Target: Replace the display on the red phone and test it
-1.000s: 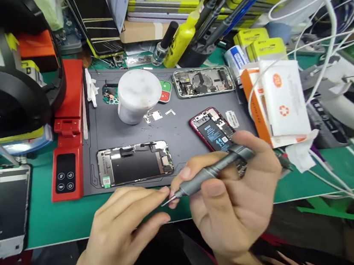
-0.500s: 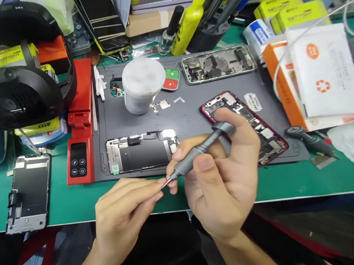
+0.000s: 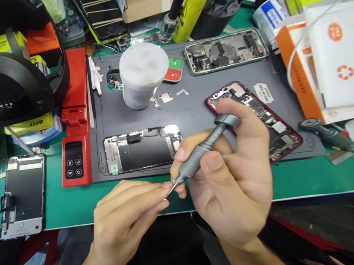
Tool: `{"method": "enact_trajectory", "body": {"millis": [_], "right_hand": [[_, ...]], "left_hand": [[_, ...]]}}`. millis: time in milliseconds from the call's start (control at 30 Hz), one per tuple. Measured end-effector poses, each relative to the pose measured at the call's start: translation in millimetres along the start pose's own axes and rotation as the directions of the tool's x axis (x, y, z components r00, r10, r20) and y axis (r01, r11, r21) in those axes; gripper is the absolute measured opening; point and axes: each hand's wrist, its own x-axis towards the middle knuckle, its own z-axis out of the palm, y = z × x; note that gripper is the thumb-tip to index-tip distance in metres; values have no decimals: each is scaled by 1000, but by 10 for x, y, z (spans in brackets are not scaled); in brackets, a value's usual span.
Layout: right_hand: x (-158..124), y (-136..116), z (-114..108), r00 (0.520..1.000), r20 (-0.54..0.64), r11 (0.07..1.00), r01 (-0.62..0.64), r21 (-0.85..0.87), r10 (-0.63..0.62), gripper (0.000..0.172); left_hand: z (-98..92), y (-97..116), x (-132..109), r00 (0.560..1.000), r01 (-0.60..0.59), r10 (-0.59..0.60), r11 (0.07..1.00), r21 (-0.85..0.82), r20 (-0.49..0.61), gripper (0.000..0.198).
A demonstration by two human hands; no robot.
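Observation:
My right hand (image 3: 234, 177) is closed around a grey screwdriver (image 3: 196, 160), its index finger on the cap end. The screwdriver slants down to the left, over the table's front edge. At its thin metal tip, my left hand (image 3: 125, 216) has thumb and fingers pinched together; whatever is between them is too small or hidden to name. Behind the hands, a phone screen assembly (image 3: 143, 151) lies back side up on the grey mat (image 3: 120, 122). Partly covered by my right hand, an opened red-framed phone (image 3: 280, 132) shows its inner parts.
A white tub (image 3: 144, 76) stands on the mat near small metal plates (image 3: 163, 99). Another opened phone (image 3: 225, 51) lies behind. At left are a red device (image 3: 75, 162), a second screen (image 3: 23, 194) and a black headset (image 3: 7, 89). Another screwdriver (image 3: 326, 135) and boxes (image 3: 342, 60) are at right.
The camera view has shifted slightly closer, so things at the sides sit further out. Both hands keep nearly the same pose, and the screwdriver tip stays at my left fingertips.

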Motion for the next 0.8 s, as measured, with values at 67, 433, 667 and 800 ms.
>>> {"method": "enact_trajectory", "body": {"millis": [67, 433, 667, 800], "right_hand": [[22, -15, -38, 999, -1, 999, -48, 13, 48, 39], [54, 13, -115, 983, 1, 975, -181, -132, 183, 38], [53, 14, -80, 987, -31, 978, -163, -133, 160, 40], [71, 26, -100, 982, -13, 970, -189, -150, 190, 42]], "left_hand": [[-4, -2, 7, 1000, -7, 8, 1000, -7, 23, 45], [70, -8, 56, 999, -20, 20, 1000, 9, -49, 38], [83, -26, 15, 997, -30, 34, 998, 50, -74, 37], [87, -21, 10, 996, -30, 34, 999, 42, -83, 41]]}}
